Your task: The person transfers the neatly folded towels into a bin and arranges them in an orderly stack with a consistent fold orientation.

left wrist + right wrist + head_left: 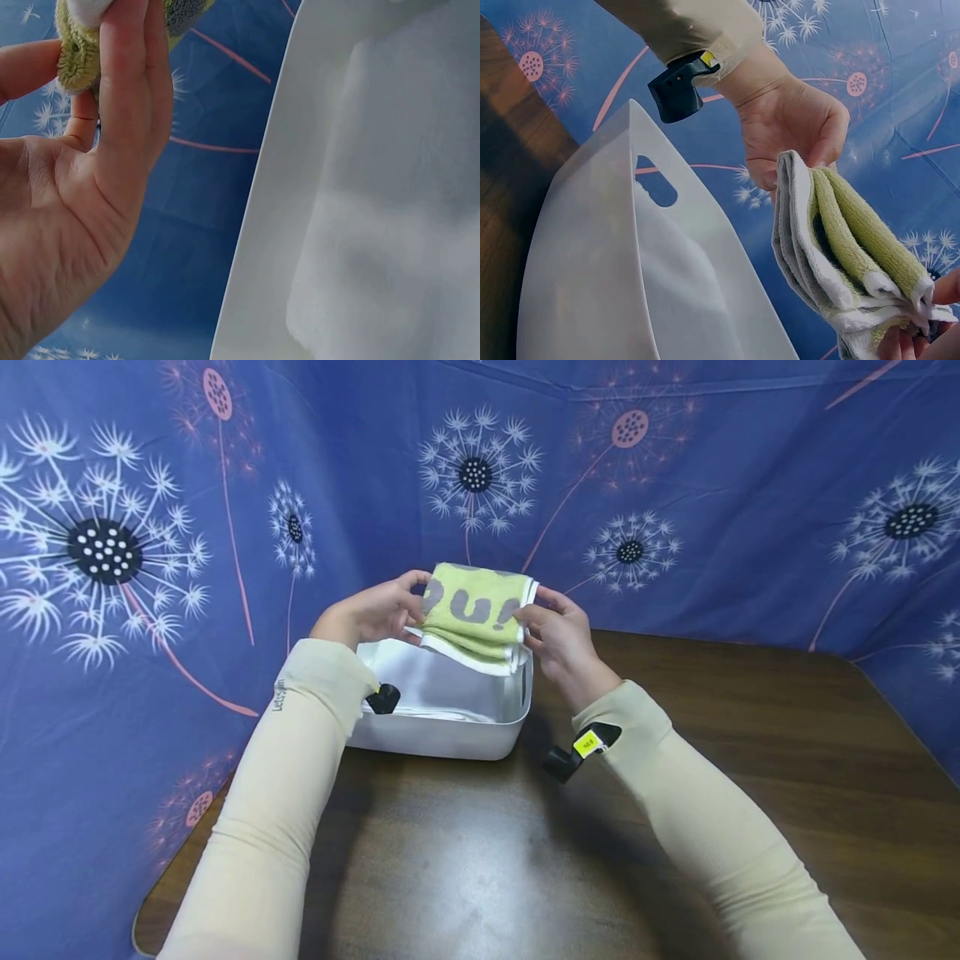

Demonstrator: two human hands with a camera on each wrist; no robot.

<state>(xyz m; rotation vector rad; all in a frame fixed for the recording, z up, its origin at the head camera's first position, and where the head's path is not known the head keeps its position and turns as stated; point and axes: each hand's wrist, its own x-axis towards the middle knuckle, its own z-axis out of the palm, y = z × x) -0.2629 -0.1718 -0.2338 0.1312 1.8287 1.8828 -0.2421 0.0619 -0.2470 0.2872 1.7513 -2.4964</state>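
A folded yellow-green towel [480, 602] with grey lettering and white edging is held up over a white bin [435, 739]. My left hand [378, 610] pinches the towel's left side between thumb and fingers. At the opposite side, my right hand [558, 639] grips the towel's edge. Seen from the right wrist, the towel [840, 247] shows several stacked layers, and only fingertips of the right hand [926, 345] appear at the corner. In the left wrist view, part of the towel [79, 56] sits between the left hand's fingers.
The bin has an oval handle slot [657, 181] in its end wall. A white sheet-like layer [390, 225] lies inside it. The brown wooden table [465, 860] extends in front and to the right. A blue dandelion-print cloth [360, 460] hangs behind and at the left.
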